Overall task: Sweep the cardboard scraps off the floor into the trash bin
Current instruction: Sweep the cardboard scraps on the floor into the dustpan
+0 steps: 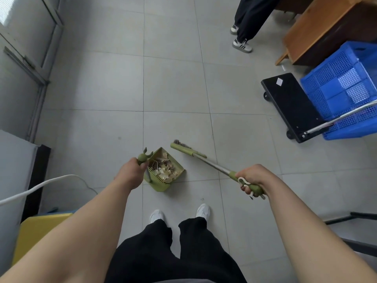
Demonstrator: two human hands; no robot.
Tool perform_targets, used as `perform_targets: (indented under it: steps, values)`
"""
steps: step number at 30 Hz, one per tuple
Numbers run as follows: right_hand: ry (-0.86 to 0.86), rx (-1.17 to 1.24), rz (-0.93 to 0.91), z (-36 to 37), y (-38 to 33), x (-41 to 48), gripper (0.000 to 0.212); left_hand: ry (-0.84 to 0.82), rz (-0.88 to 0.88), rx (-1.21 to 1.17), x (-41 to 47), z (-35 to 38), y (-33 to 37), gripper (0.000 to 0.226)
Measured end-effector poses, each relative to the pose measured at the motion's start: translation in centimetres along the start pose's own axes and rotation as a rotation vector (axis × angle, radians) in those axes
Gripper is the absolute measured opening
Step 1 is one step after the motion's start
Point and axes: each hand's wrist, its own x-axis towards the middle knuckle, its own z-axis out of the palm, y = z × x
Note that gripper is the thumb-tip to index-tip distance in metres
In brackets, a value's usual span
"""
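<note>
Scraps in dustpan, broom alongside

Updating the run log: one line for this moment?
left hand holds dustpan | right hand holds broom | scraps in dustpan

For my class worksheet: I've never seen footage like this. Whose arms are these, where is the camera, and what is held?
No machine here: the single picture comes from a camera worn on a person's head, looking down at their own arms and feet. The left hand grips the handle of a green dustpan holding cardboard scraps. The right hand grips the handle end of a green broom, its head beside the pan. The floor is grey tile. At right, a blue crate sits on a black cart.
</note>
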Motion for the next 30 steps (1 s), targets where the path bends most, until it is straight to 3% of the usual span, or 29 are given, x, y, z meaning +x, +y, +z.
perform_targets:
  steps: [6, 12, 17, 23, 30]
  values:
    - [0.06, 0.008, -0.056, 1.0, -0.6, 0.5, 0.018, 0.009, -0.01, -0.033, -0.3, -0.4, -0.7, 0.035]
    - [0.036, 0.154, -0.049, 2.2, -2.9, 2.1, 0.026, 0.041, -0.022, -0.038, 0.0, -1.0, -1.3, 0.036]
    - [0.018, 0.203, -0.083, 3.8, -7.3, 5.3, 0.014, 0.098, -0.049, -0.065, 0.7, -1.2, -1.4, 0.039]
    - [-0.049, 0.107, -0.087, 6.2, -11.0, 8.0, 0.02, 0.186, -0.107, -0.174, 1.6, -1.0, -1.9, 0.037]
    - [-0.09, -0.113, -0.053, 6.3, -9.6, 6.9, 0.033, 0.147, -0.13, -0.248, 2.0, -0.7, -0.9, 0.035]
